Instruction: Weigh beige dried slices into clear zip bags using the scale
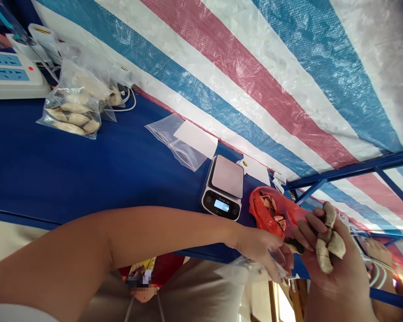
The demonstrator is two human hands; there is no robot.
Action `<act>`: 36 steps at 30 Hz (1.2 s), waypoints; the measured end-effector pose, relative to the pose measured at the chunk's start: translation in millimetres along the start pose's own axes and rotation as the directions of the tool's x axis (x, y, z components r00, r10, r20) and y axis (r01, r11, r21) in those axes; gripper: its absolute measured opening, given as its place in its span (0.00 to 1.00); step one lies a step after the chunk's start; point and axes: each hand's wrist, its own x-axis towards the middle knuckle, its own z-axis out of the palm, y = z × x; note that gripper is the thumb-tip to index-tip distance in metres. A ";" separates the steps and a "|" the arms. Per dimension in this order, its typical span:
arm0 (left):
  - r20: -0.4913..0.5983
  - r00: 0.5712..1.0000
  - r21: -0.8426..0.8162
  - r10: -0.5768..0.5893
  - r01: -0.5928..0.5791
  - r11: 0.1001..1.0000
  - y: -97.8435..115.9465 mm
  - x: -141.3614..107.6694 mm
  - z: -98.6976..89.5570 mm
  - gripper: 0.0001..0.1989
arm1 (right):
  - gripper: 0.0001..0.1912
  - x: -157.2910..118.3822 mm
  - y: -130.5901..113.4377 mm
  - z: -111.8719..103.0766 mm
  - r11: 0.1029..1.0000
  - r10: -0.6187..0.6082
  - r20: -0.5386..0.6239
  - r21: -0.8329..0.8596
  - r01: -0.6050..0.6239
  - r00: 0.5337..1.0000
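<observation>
My right hand (332, 264) is palm up at the lower right, fingers curled around several pale, rough dried pieces (323, 255) whose exact kind I cannot make out. Reaching across from the left, my left hand (267, 250) has its fingers closed on a clear plastic bag (237, 270) that hangs over the table edge. Between the two hands shows a dark-sided dried piece (293, 245); which hand supports it is unclear. Just behind them lies an open red plastic bag (260, 210) with more pieces inside. The kitchen scale (227, 176) has nothing on its plate, its display lit.
On the blue table (121, 174) lie flat zip bags (174, 138) and white paper (198, 136). Filled clear bags (75, 112) sit near a power strip (13, 74) at far left. A striped tarp (221, 67) rises behind; blue metal bars (349, 170) stand right. Another person's arm (379, 252) shows at far right.
</observation>
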 end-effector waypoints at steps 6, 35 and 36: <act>-0.034 0.998 0.017 -0.051 0.052 0.999 -2.9 0.7 -2.1 0.29 | 0.14 -1.8 -0.5 -0.5 0.998 -0.029 0.016 -0.055 0.030 0.999; -0.032 0.999 -0.215 -0.041 0.033 0.976 -11.9 2.1 -7.9 0.27 | 0.28 3.3 30.5 -19.0 0.197 -0.450 0.271 -0.899 0.390 0.851; -0.038 0.998 -0.202 -0.047 0.038 0.979 -11.6 1.2 -8.0 0.26 | 0.27 4.1 31.8 -20.2 0.183 -0.428 0.307 -0.891 0.415 0.850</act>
